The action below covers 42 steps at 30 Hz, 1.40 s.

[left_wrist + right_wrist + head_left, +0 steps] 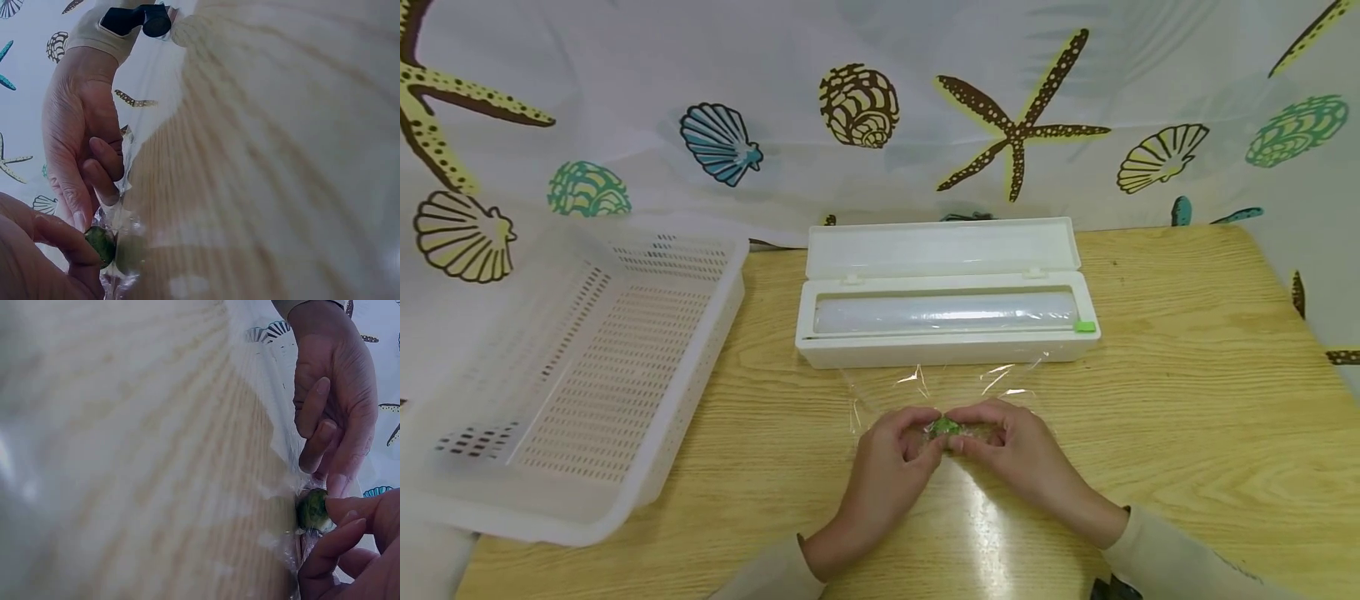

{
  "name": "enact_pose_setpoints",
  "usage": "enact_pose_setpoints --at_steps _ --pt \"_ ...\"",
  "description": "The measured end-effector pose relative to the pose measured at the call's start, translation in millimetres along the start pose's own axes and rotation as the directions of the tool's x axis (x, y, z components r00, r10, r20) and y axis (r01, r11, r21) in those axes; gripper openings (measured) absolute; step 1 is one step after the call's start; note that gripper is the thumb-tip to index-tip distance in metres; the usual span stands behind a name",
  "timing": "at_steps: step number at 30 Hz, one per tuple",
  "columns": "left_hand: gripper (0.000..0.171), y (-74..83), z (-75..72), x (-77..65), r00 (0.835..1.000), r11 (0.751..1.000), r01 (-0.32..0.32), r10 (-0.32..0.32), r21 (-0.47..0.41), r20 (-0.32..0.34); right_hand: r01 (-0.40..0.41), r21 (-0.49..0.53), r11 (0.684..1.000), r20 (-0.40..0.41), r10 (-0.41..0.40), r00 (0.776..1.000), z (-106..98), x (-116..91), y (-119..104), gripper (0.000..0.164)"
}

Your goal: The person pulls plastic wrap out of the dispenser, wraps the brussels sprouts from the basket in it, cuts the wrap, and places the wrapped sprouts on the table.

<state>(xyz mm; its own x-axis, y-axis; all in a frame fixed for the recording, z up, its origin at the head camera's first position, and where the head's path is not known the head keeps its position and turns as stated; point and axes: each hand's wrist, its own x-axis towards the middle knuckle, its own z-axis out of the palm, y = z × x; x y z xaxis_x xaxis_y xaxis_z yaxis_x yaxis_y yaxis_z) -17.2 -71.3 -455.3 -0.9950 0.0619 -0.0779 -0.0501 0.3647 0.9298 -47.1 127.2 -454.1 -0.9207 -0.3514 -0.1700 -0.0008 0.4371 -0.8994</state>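
A small round green vegetable (945, 427), wrapped in clear cling film (917, 379), rests on the table between the fingertips of both hands. My left hand (887, 462) pinches its left side with thumb and forefinger. From the right, my right hand (1026, 446) pinches the film at the vegetable's other side. Up close in the right wrist view, the vegetable (314, 511) looks dark green with a paler patch, and crinkled film surrounds it. The film stretches back to a white wrap dispenser (947, 352) with its lid raised and a roll (943, 313) inside.
On the left stands a large white perforated basket (655, 425). A green slider (1085, 327) sits at the dispenser's right end. The wooden table (1195, 400) extends to the right, and a shell-patterned cloth (797, 100) hangs behind.
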Motion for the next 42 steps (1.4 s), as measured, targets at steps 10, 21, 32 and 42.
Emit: enact_pose_setpoints --at_steps 10,21,32,42 --pt "0.031 1.5 -3.1 2.7 0.997 0.997 -0.070 0.070 0.031 0.012 -0.022 0.062 0.998 0.007 0.021 1.000 0.9 0.1 -2.1 0.027" --pt "0.026 -2.9 -2.6 3.4 1.000 1.000 -0.014 0.014 -0.009 0.020 -0.050 0.083 0.995 0.015 0.049 0.999 3.3 -2.7 -3.4 0.040" --pt "0.025 -5.3 0.3 -0.3 0.995 0.995 -0.094 0.095 0.039 -0.013 -0.076 0.082 0.994 0.035 0.073 0.997 3.3 -0.5 -0.3 0.035" --pt "0.036 -7.2 -5.4 -0.5 0.995 0.995 -0.095 0.095 -0.006 0.014 -0.108 0.150 0.983 0.043 0.102 0.994 2.0 0.7 -4.1 0.032"
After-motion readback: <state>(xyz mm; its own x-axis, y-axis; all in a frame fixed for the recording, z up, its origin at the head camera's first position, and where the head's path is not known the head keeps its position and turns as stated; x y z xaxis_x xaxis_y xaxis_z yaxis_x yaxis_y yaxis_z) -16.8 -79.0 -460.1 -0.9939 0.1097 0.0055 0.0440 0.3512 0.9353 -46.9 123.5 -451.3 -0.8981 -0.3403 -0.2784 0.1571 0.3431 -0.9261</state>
